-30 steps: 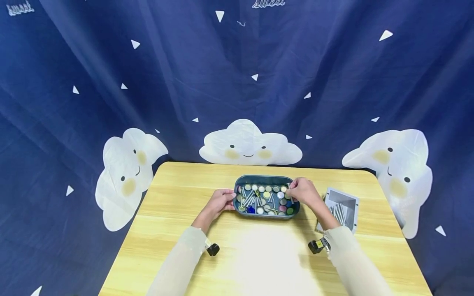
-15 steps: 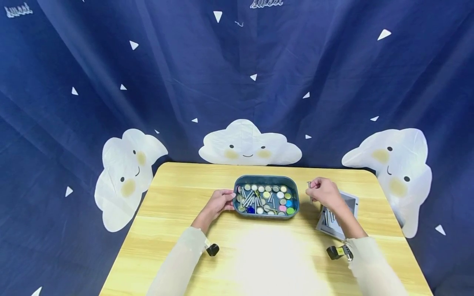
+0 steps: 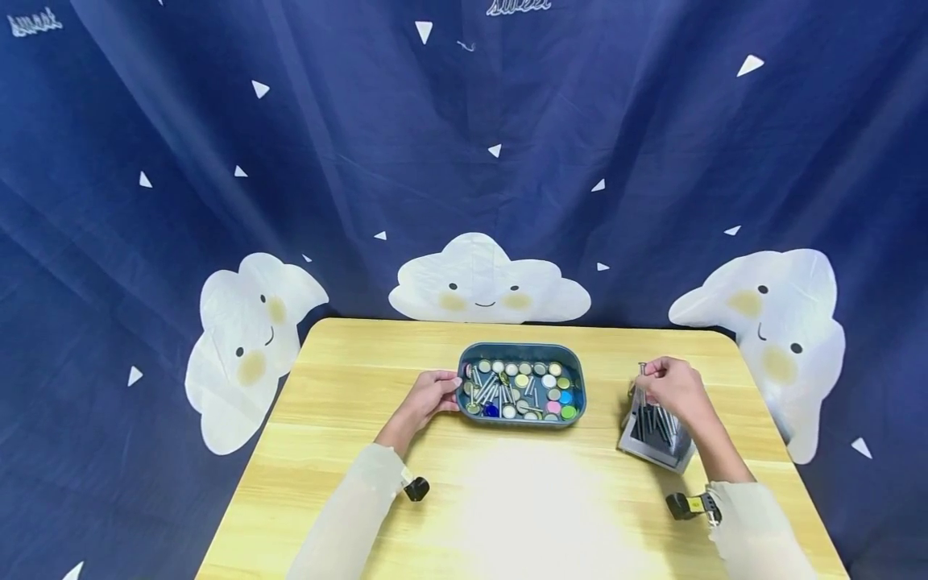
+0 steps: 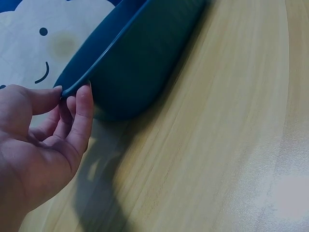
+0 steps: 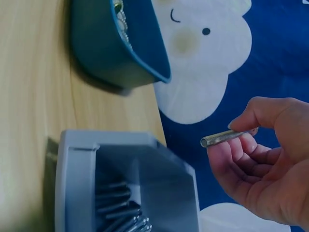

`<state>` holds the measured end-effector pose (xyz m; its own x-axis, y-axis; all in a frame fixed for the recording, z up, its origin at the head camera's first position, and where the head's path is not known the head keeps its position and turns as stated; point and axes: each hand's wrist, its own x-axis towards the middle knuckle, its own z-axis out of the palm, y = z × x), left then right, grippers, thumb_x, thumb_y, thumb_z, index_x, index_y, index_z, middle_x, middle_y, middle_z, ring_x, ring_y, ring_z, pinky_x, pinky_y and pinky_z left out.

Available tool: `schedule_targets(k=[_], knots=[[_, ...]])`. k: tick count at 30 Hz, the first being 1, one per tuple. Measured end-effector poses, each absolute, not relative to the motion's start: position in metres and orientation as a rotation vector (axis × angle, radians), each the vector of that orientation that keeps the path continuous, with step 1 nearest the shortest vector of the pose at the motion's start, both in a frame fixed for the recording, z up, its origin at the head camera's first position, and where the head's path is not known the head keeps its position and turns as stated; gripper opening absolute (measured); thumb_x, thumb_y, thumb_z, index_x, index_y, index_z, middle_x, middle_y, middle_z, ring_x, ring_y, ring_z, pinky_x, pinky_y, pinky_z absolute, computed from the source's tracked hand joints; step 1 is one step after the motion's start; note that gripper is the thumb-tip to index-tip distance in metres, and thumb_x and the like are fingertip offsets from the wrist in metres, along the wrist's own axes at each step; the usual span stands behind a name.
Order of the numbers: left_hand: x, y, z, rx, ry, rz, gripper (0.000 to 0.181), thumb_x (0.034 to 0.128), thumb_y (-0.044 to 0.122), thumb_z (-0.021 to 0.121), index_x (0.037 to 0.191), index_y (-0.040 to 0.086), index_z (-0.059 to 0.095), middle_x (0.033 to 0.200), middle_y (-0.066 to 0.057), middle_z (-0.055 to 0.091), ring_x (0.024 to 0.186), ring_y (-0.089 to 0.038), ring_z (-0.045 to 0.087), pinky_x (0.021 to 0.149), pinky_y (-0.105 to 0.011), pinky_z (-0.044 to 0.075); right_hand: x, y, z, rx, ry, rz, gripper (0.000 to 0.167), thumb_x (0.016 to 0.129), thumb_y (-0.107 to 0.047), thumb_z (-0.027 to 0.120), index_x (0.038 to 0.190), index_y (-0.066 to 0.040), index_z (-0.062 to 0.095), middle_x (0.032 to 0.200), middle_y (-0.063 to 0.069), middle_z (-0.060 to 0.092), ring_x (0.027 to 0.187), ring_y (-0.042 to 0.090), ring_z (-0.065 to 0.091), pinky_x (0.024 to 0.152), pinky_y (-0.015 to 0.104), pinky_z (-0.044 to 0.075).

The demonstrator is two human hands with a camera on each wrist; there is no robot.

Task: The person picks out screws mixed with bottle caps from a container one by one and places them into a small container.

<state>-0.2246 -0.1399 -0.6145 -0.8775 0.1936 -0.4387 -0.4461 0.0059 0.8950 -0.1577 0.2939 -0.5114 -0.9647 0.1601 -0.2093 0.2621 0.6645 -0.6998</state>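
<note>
The left hand [image 3: 426, 396] pinches the near rim of a dark teal tub [image 3: 522, 421], which sits between the hands on the wooden surface [image 3: 377, 379] with bottle caps [image 3: 522, 381] and bolts [image 3: 489, 392] inside. The right hand [image 3: 680, 390] holds a single bolt [image 5: 219, 139] between thumb and fingers; below that hand stands a gray box [image 5: 75, 145] containing more bolts [image 5: 120, 208].

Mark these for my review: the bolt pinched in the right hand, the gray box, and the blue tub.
Bolt [image 5: 218, 139]: right wrist view, on its threaded shank.
Gray box [image 3: 652, 456]: head view, on its near rim.
Blue tub [image 4: 140, 67]: left wrist view, on its outer wall.
</note>
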Motion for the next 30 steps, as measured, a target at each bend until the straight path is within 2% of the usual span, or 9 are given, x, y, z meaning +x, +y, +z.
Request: schedule_targets(k=[3,6,11,14,19,21,26,30], knots=[[-0.224,-0.141,-0.614,-0.254,1.845,1.925,0.037,0.1025,0.010,0.063,0.134,-0.008,0.059,0.096,-0.015,0.066,0.071,-0.013,0.064,0.061,-0.022,0.064,-0.156,0.300,-0.517,0.382,2.791,-1.110,0.025,0.090,-0.021,0.068,0.101,0.002,0.062,0.073,0.002,0.067,0.066,0.016,0.068,0.059,0.025,0.053],[-0.224,-0.141,-0.614,-0.247,1.845,1.925,0.037,0.1028,0.010,0.062,0.135,-0.009,0.058,0.099,-0.016,0.066,0.073,-0.015,0.065,0.061,-0.022,0.064,-0.154,0.306,-0.526,0.429,2.848,-0.997,0.021,0.089,-0.022,0.068,0.092,-0.002,0.063,0.065,-0.001,0.064,0.063,0.017,0.063,0.057,0.025,0.045],[-0.223,-0.140,-0.613,-0.251,1.845,1.934,0.037,0.1025,0.010,0.062,0.134,-0.008,0.059,0.099,-0.017,0.066,0.073,-0.015,0.065,0.061,-0.022,0.064,-0.152,0.312,-0.540,0.493,2.893,-0.852,0.017,0.087,-0.021,0.069,0.077,-0.008,0.063,0.064,0.002,0.062,0.065,0.023,0.061,0.056,0.028,0.043],[-0.223,-0.140,-0.612,-0.252,1.848,1.936,0.036,0.1025,0.009,0.062,0.134,-0.009,0.059,0.097,-0.016,0.066,0.071,-0.014,0.064,0.060,-0.022,0.064,-0.152,0.313,-0.547,0.509,2.870,-0.836,0.017,0.087,-0.020,0.070,0.077,-0.006,0.068,0.063,0.003,0.065,0.063,0.022,0.064,0.055,0.029,0.046],[-0.223,-0.139,-0.612,-0.255,1.849,1.935,0.036,0.1025,0.009,0.063,0.134,-0.008,0.059,0.097,-0.015,0.065,0.071,-0.014,0.063,0.060,-0.022,0.063,-0.154,0.313,-0.557,0.508,2.820,-0.832,0.019,0.086,-0.018,0.073,0.086,0.001,0.076,0.062,0.003,0.069,0.058,0.017,0.066,0.053,0.030,0.049],[-0.224,-0.138,-0.613,-0.254,1.848,1.935,0.036,0.1023,0.010,0.063,0.134,-0.008,0.060,0.097,-0.014,0.065,0.072,-0.014,0.064,0.060,-0.022,0.063,-0.154,0.313,-0.560,0.498,2.830,-0.811,0.019,0.085,-0.018,0.072,0.083,0.000,0.077,0.061,0.002,0.067,0.058,0.018,0.064,0.052,0.030,0.048],[-0.223,-0.138,-0.613,-0.252,1.846,1.936,0.037,0.1023,0.009,0.063,0.134,-0.009,0.059,0.096,-0.015,0.065,0.073,-0.016,0.064,0.060,-0.023,0.063,-0.152,0.313,-0.572,0.460,2.872,-0.770,0.028,0.084,-0.017,0.069,0.057,-0.013,0.063,0.053,-0.004,0.056,0.057,0.020,0.055,0.051,0.029,0.040],[-0.223,-0.139,-0.613,-0.255,1.844,1.944,0.036,0.1022,0.009,0.063,0.133,-0.009,0.059,0.094,-0.014,0.065,0.073,-0.016,0.063,0.060,-0.023,0.064,-0.152,0.310,-0.577,0.457,2.884,-0.756,0.037,0.083,-0.013,0.067,0.050,-0.018,0.051,0.050,-0.007,0.048,0.054,0.018,0.050,0.050,0.027,0.036]])
